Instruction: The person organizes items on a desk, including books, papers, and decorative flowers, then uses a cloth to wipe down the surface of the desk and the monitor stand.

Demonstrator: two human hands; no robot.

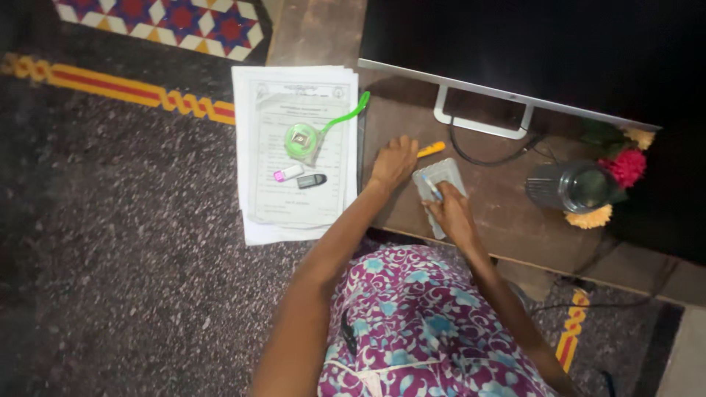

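On the brown table (507, 213), the right hand (450, 213) was closed on a thin tool (432, 188), its tip down on a grey case (440, 184) just beyond the knuckles. Beside that grip, the left hand (393, 162) lay curled over the end of an orange handle (431, 149); whether it clamped it, I could not tell. Pinning the case flat under the tool looked wise, with short, light strokes.

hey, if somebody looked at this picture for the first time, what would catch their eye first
Probably the two hands at the middle of the brown table: the left hand over a yellow tool, the right hand resting on a small grey pad. Next, the stack of papers to the left, bearing a bright green round tool, and the red and yellow flowers at right.
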